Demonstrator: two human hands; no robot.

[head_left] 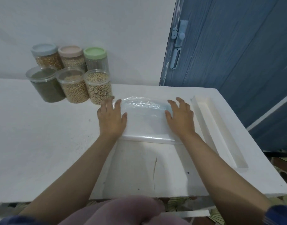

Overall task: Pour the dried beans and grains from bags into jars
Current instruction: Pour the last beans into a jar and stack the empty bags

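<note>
A white table point(42, 143) stands against a pale wall point(90, 21), with a blue door point(237, 62) at the right. A flattened clear plastic bag point(146, 120) lies on it. The left hand point(111, 117) and right hand point(180, 118) press flat on the bag's 2 side edges, fingers spread. 6 jars point(69, 73) stand in 2 rows at the wall: 3 lidded behind, 3 open in front.

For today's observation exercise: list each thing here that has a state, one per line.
Clear plastic bag: flat, empty-looking.
Left hand: open, pressing bag.
Right hand: open, pressing bag.
Three front clear jars: lidless, filled.
Blue-lidded jar, pink-lidded jar: closed, filled.
Green-lidded jar: closed, empty-looking.
</note>
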